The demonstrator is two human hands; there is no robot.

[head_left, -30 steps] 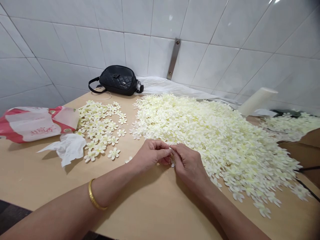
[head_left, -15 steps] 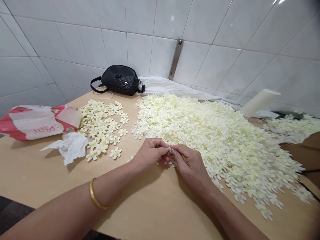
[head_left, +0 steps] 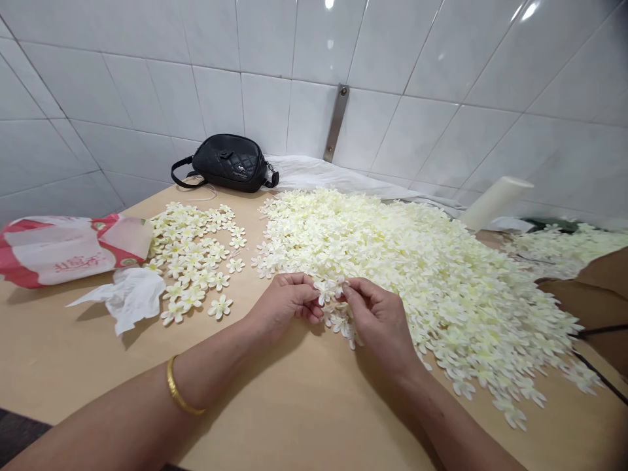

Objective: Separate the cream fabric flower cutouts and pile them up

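Note:
Between my two hands are small white artificial flowers [head_left: 330,290], held above the front edge of the big flower pile. My left hand [head_left: 287,301] pinches a petal on the left side. From the right, my right hand [head_left: 380,320] grips the flowers between thumb and forefinger. A few more blossoms [head_left: 342,320] hang or lie just below the fingertips; I cannot tell which. The large pile of cream-white flowers [head_left: 392,248] spreads behind and to the right of my hands. A smaller group of flowers [head_left: 191,255] lies to the left, with one single flower [head_left: 220,307] nearest me.
A red-and-white tissue pack [head_left: 73,248] with a crumpled tissue [head_left: 130,297] lies at the left on the wooden table [head_left: 275,418]. A black bag [head_left: 228,162] rests by the tiled wall. A white roll [head_left: 495,201] and brown cardboard [head_left: 593,307] are at the right.
White petals now show between my fingertips, where only a small bit was visible before. My hands have moved slightly apart. The whole view has shifted a little.

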